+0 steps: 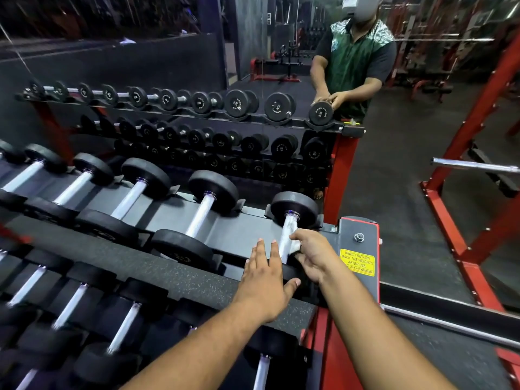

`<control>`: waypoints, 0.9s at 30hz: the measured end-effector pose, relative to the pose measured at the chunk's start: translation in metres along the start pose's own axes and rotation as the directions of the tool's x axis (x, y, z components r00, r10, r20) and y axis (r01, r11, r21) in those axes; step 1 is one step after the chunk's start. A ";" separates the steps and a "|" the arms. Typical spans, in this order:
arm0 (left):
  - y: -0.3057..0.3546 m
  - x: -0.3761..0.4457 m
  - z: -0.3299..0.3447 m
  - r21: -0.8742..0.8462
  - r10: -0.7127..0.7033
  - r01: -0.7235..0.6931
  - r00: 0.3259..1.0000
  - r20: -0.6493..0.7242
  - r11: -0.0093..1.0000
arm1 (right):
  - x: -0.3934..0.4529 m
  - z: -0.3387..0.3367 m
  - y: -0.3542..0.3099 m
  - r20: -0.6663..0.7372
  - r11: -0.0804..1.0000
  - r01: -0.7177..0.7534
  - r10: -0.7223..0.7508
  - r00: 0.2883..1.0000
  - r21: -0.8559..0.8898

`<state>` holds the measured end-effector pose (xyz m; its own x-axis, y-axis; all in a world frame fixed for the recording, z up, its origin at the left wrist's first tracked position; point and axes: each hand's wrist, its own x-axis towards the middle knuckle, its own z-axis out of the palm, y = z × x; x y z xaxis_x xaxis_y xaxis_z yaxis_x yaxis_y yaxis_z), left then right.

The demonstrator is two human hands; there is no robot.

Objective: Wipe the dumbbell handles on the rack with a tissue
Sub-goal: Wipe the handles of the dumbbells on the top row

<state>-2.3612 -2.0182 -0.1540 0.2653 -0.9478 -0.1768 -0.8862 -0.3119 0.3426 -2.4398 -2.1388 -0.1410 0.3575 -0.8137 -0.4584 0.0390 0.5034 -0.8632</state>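
Observation:
A tiered dumbbell rack (pixel 242 235) slopes away from me, with black-headed dumbbells and silver handles. The rightmost dumbbell on the top tier has a silver knurled handle (pixel 289 229). My right hand (pixel 312 254) grips that handle low down, with a white tissue (pixel 292 247) pinched against the metal. My left hand (pixel 266 280) lies flat with straight fingers on the near black head of the same dumbbell, just left of the handle. A neighbouring dumbbell handle (pixel 201 215) lies to the left.
A wall mirror behind the rack reflects the rack and a person (pixel 354 60). The rack's red end post carries a yellow notice (pixel 357 261). A red frame with a chrome bar (pixel 475 166) stands on the right. Lower tiers hold more dumbbells (pixel 123 325).

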 end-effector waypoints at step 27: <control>0.002 -0.002 -0.003 0.004 -0.006 0.006 1.000 0.011 1.000 | 0.016 -0.007 0.000 0.043 0.995 -0.059 0.056 0.997 0.076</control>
<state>-2.3620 -2.0172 -0.1500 0.2666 -0.9451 -0.1892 -0.8860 -0.3176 0.3378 -2.4404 -2.1537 -0.1497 0.3993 -0.7709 -0.4963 0.0882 0.5711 -0.8161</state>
